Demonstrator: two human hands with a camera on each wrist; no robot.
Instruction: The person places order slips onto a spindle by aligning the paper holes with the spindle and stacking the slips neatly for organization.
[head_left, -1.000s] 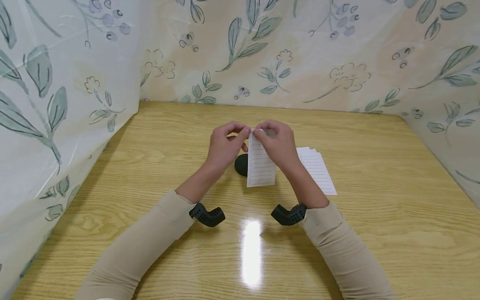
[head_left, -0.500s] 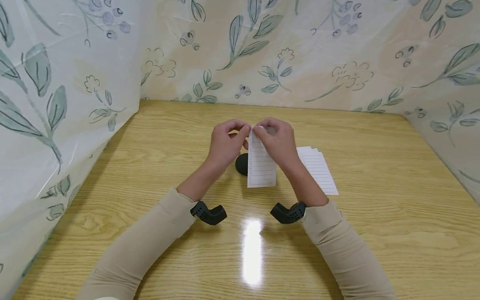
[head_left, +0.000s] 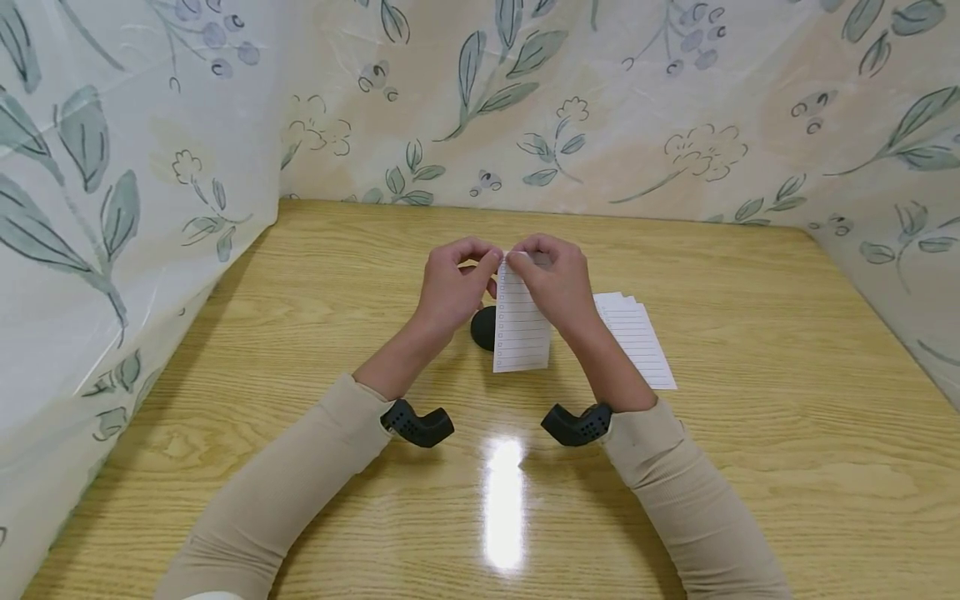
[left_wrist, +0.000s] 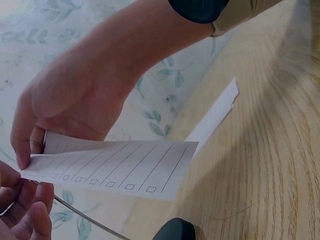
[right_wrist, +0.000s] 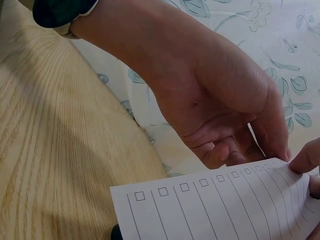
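Observation:
A narrow white checklist sheet (head_left: 521,329), lined and with small boxes down one side, hangs in the air between both hands. The left hand (head_left: 453,287) pinches at its top left corner with thumb and index finger. Thumb and fingers of the right hand (head_left: 558,283) grip the top edge close beside it. Under and behind the sheet sits a round black base (head_left: 483,329), partly covered. From it a thin metal rod (left_wrist: 92,220) rises towards the left fingers (left_wrist: 35,220) in the left wrist view; its upper end is hidden by fingers and paper.
Several more lined sheets (head_left: 637,346) lie slightly fanned on the wooden table (head_left: 787,375), right of the right forearm. Flower-patterned sheeting (head_left: 600,117) closes off the back and both sides. A black wrist camera (head_left: 420,425) juts inward from the left sleeve, another (head_left: 577,425) from the right.
Both hands keep their pinch at the sheet's top almost without moving. The lower end of the sheet shifts very slightly; the base and the other sheets stay put.

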